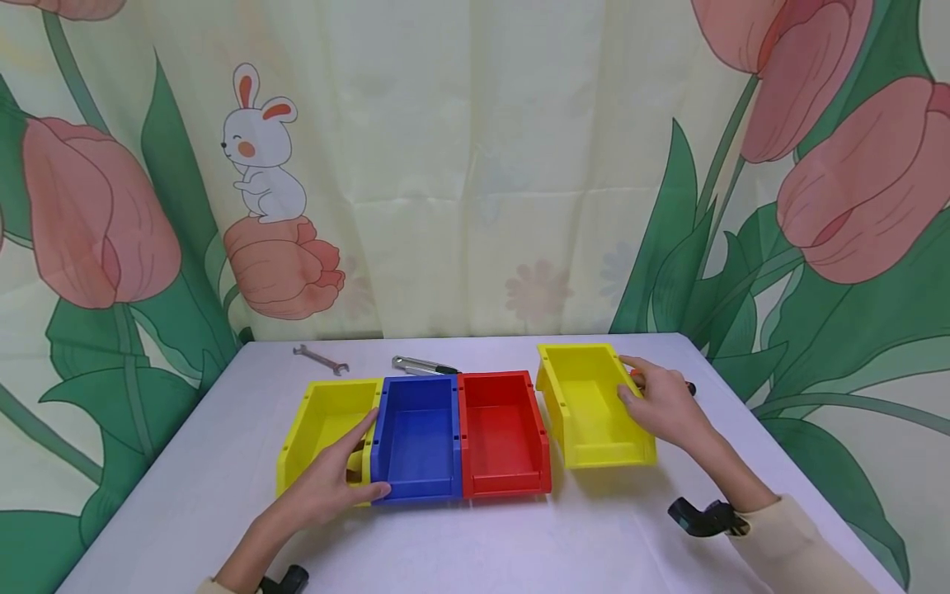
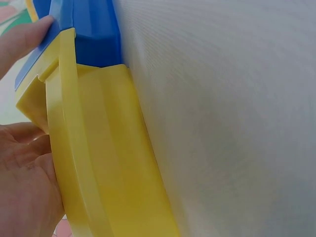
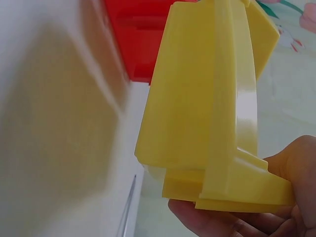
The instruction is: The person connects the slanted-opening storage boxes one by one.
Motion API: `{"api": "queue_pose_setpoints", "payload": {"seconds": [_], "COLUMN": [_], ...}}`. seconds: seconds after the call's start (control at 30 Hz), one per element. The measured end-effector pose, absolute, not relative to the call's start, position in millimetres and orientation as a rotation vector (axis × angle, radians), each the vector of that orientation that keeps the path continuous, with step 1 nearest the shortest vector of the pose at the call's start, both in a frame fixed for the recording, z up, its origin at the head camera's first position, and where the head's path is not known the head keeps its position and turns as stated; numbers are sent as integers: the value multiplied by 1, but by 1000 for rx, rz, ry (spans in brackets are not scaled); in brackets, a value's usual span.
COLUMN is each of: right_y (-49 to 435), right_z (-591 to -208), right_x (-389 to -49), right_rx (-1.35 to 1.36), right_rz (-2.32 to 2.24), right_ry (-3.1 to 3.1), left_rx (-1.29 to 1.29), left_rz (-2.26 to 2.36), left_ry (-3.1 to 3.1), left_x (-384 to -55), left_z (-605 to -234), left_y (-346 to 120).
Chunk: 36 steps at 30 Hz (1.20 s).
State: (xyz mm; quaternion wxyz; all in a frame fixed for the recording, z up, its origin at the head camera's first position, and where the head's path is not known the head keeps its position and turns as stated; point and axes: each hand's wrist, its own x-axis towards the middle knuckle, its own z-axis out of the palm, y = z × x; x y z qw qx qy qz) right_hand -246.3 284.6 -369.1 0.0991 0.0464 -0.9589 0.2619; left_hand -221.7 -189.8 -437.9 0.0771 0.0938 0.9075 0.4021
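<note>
Three open-front plastic bins stand side by side on the table: a yellow bin, a blue bin and a red bin. My left hand rests at the joint between the yellow and blue ones, index finger along the rims. Its thumb touches the blue bin's front corner, and the other fingers are inside the yellow bin. To the right, my right hand grips the right rim of a second yellow bin. This bin hangs over the table beside the red one, with its shadow below it.
At the back left lies an open-ended wrench. A metal tool with a dark end sits behind the blue bin. Partly hidden by my right hand is an orange and black tool. A tulip-printed curtain hangs behind the table.
</note>
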Motion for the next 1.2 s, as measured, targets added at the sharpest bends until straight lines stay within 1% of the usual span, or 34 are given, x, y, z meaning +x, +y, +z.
{"api": "queue_pose_setpoints", "payload": {"seconds": [0.8,1.2], "right_y": [279,274], "right_z": [-371,-376], "right_x": [-252,-248], "right_rx": [127,89], "right_rz": [750,734], "right_ry": [-2898,-2894], "left_rx": [268,240], "left_rz": [1181,1190], "left_ry": [2731,2724], "left_x": [-223,-223], "left_z": [-438,-438], "left_y": [-188,-187]}}
